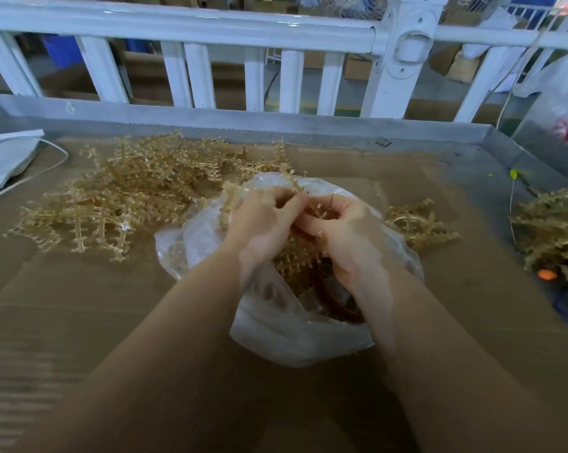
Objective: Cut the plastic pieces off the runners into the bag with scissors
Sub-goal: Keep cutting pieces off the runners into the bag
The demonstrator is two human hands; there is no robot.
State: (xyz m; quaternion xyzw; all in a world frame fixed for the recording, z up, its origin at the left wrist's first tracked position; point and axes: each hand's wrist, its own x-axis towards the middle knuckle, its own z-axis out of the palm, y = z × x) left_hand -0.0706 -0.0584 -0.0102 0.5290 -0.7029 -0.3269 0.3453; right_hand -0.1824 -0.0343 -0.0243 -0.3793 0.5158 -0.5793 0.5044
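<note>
Where the head view looks down on the bench, the holdings read as follows. Clear plastic bag (276, 325): open-mouthed, centre, on brown cardboard (80, 305). Left hand (263, 220): fingers curled round an amber runner (292, 183) held over the bag's mouth. Right hand (344, 230): fingers curled close against the left; the scissors are not plainly visible, so what it grips cannot be told. Uncut runners (112, 197): large heap left of the bag; smaller cluster (420, 223) just right of it; further pile (550, 223) at the far right edge. Metal table rim (276, 125) and white railing (210, 31) behind. Handling note, as judgement: keep the runner above the bag's opening and snip close to each piece, so cut parts drop inside rather than onto the cardboard.
</note>
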